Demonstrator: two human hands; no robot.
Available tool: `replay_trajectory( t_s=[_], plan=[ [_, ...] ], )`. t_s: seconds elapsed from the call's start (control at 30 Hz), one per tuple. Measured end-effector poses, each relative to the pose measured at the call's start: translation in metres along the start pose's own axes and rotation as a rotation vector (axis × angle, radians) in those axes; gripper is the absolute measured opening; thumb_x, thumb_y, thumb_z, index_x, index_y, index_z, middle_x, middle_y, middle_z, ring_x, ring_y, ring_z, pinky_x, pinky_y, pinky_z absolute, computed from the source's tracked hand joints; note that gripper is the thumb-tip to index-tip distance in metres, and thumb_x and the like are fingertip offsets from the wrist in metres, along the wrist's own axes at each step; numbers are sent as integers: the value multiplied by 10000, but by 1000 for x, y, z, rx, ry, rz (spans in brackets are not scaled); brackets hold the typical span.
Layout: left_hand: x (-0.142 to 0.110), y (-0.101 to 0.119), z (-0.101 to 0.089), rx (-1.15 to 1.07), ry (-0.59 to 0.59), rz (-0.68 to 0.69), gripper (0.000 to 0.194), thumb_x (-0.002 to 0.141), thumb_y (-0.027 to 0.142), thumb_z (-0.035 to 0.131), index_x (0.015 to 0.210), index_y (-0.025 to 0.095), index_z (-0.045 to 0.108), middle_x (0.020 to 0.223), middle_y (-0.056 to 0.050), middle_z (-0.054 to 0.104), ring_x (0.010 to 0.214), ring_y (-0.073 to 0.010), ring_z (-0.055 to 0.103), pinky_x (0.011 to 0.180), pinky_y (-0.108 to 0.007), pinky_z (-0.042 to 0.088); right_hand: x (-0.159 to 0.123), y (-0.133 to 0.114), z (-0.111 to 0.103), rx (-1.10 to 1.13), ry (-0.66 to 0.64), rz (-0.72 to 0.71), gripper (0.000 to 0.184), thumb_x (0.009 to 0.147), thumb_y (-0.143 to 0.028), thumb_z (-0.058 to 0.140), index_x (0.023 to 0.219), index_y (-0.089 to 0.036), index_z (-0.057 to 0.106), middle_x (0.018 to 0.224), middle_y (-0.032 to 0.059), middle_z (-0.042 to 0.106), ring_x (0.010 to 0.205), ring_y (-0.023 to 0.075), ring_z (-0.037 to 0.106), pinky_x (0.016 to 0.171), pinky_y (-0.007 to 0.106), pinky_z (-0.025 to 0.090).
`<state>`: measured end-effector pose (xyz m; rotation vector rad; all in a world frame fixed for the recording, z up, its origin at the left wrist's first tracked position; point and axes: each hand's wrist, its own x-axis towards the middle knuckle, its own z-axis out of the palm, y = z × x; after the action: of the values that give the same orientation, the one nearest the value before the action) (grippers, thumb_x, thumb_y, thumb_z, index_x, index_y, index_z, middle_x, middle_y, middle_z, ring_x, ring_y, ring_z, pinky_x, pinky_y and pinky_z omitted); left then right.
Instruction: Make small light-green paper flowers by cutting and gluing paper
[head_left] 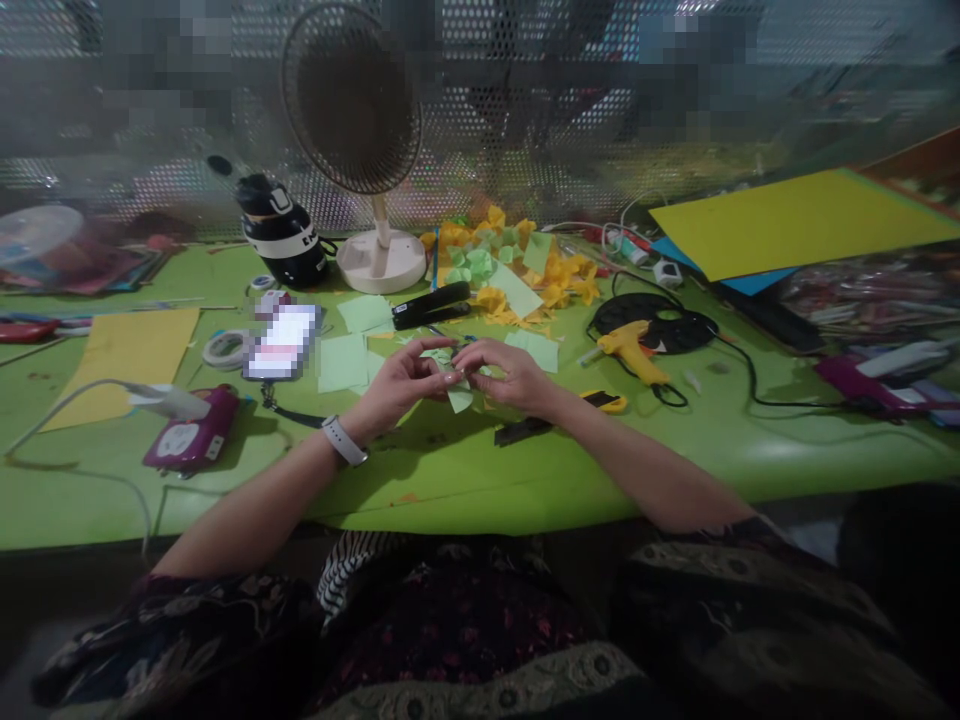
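Between my two hands is a small piece of light green paper (459, 398), its lower end hanging below the fingertips. My left hand (409, 380), with a white band at the wrist, pinches the paper from the left. From the right, my right hand (510, 378) has its thumb and fingers closed on the same piece. The fingers hide part of the paper, so its full shape does not show. Light green paper squares (342, 362) lie left of my hands, and a black stapler (431, 305) sits just beyond them. Under my right wrist is a yellow and black box cutter (604, 401).
A yellow glue gun (634, 350) rests on a black palette-like tray (679, 322) at right. Behind are crumpled orange and green paper pieces (517, 265), a fan (381, 262) and a dark bottle (285, 240). A phone (283, 342), tape roll (226, 349) and purple power strip (193, 430) lie left.
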<state>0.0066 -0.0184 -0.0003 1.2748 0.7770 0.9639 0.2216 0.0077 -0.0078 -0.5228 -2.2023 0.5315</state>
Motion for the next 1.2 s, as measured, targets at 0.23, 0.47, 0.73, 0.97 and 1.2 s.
replay_trajectory(
  t_s=[0.23, 0.47, 0.73, 0.97, 1.2],
  plan=[
    [1, -1, -2, 92, 9, 54, 588, 728, 288, 862, 1240, 154, 607, 619, 70, 605, 602, -91, 627, 652, -228, 545, -2, -4, 2, -30, 2, 105, 114, 971, -283, 590, 1006, -196, 654, 940, 57, 716, 826, 174, 668, 766, 341, 551],
    [1, -1, -5, 124, 1, 64, 653, 707, 276, 879, 1280, 166, 585, 660, 52, 611, 613, -88, 595, 627, -215, 504, 0, -5, 1, 234, -25, 370, 246, 907, -360, 662, 1068, -177, 628, 959, 58, 708, 820, 168, 680, 781, 341, 571],
    [3, -4, -7, 197, 1, 83, 666, 700, 279, 880, 1285, 169, 581, 619, 67, 561, 596, -89, 554, 586, -205, 454, 1, -9, 2, 514, -15, 505, 297, 880, -312, 669, 1133, -173, 596, 866, 19, 637, 794, 143, 631, 759, 313, 549],
    [2, -5, -3, 245, 3, 74, 633, 700, 308, 868, 1240, 158, 575, 583, 70, 542, 530, -84, 494, 513, -208, 386, 1, -20, 7, 315, -87, 443, 434, 894, -371, 674, 1242, -165, 517, 702, -68, 447, 603, 106, 449, 579, 254, 405],
    [1, -8, 0, 215, -108, 60, 619, 695, 269, 874, 1224, 173, 568, 591, 82, 502, 516, -76, 467, 489, -217, 357, -2, -23, 10, 300, -120, 384, 317, 975, -226, 492, 1288, -185, 532, 633, -77, 437, 526, 95, 368, 537, 244, 364]
  ],
)
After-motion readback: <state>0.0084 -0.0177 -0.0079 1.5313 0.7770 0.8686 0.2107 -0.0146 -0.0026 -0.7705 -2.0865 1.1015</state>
